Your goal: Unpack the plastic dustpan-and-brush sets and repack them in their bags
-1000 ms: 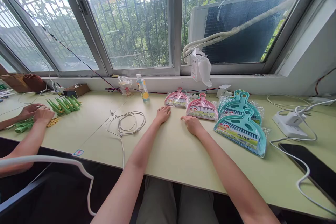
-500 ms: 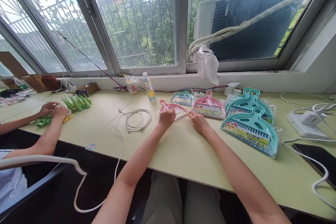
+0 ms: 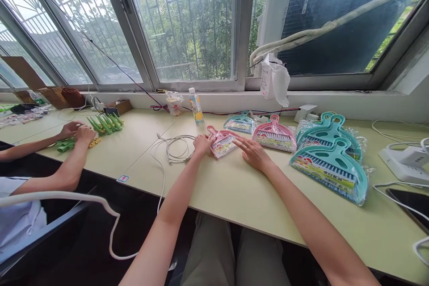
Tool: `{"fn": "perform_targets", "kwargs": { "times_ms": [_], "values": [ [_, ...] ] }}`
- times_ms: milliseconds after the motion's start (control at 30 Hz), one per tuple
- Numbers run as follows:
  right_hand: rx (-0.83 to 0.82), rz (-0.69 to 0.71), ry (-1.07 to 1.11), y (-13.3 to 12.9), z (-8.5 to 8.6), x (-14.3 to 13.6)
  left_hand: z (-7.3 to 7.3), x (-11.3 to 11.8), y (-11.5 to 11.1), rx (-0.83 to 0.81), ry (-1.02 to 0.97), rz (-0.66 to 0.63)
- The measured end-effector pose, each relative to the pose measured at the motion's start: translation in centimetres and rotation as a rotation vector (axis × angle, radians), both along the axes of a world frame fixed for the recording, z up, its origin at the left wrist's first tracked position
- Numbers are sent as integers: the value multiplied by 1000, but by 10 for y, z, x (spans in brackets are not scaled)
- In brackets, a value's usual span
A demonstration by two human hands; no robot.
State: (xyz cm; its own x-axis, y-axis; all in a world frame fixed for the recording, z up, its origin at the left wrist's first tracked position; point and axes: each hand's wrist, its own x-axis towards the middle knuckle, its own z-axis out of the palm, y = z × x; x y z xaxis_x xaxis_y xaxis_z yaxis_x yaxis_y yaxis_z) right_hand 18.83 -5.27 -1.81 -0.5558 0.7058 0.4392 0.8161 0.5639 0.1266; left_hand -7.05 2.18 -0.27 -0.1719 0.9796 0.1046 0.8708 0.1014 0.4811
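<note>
A small pink dustpan-and-brush set (image 3: 223, 144) in clear wrap lies on the pale green table between my hands. At its left edge is my left hand (image 3: 202, 145), fingers bent; whether they grip the wrap cannot be made out. My right hand (image 3: 252, 153) has its fingers stretched out beside the set's right edge. A larger pink set (image 3: 275, 135) lies behind my right hand, and a small teal set (image 3: 239, 123) lies further back. Farther right, several large teal sets (image 3: 330, 167) overlap in their wraps.
A coiled cable (image 3: 179, 148) lies left of my left hand. A bottle (image 3: 196, 106) and a wrapped cup (image 3: 174, 103) stand near the window. Another person's hands (image 3: 82, 133) are at green pieces (image 3: 105, 124) on the left. A phone (image 3: 410, 205) and charger (image 3: 405, 161) lie right.
My left hand has moved left from the top of the small pink set to its left edge, uncovering its label. The fingers of my right hand have spread out. The view has shifted slightly.
</note>
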Motion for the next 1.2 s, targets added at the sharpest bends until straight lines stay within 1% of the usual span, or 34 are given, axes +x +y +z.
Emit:
{"fn": "perform_targets", "kwargs": {
  "times_ms": [100, 200, 267, 333, 400, 467, 533, 600, 667, 800, 933, 967, 1033, 1100, 1200],
  "values": [
    [-19, 46, 16, 1, -3, -7, 0, -1, 0, -37, -145, -24],
    [-35, 76, 44, 2, -5, -9, 1, -3, 1, -11, -236, -13],
    [-39, 69, 57, 1, -4, -9, 0, -3, 3, 6, -312, 7],
    [-35, 49, 50, -1, -4, -9, -1, -3, 4, -12, -449, 18],
    [-10, 37, 35, -2, -3, -10, -2, -3, 5, -49, -627, 10],
    [28, 46, 32, -3, -2, -12, -2, -3, 4, -104, -796, -23],
    [70, 66, 44, -4, -2, -13, 0, -3, 2, -171, -910, -69],
    [114, 82, 50, -4, -2, -14, 3, -3, -1, -226, -954, -100],
    [159, 95, 31, -4, -2, -13, 7, -2, -5, -242, -959, -110],
    [215, 136, -40, -3, 0, -11, 11, 3, -8, -179, -963, -151],
    [195, 190, -84, -5, 2, -10, 12, 2, -8, -178, -996, -220],
    [195, 200, -93, -6, 3, -10, 13, 1, -7, -185, -1006, -217],
    [214, 218, -111, -8, 5, -11, 13, -2, -7, -184, -1040, -171],
    [271, 246, -142, -12, 7, -13, 13, -4, -6, -191, -1111, -139],
    [404, 329, -178, -16, 8, -18, 12, -5, -4, -311, -1243, -198]
  ]
}}
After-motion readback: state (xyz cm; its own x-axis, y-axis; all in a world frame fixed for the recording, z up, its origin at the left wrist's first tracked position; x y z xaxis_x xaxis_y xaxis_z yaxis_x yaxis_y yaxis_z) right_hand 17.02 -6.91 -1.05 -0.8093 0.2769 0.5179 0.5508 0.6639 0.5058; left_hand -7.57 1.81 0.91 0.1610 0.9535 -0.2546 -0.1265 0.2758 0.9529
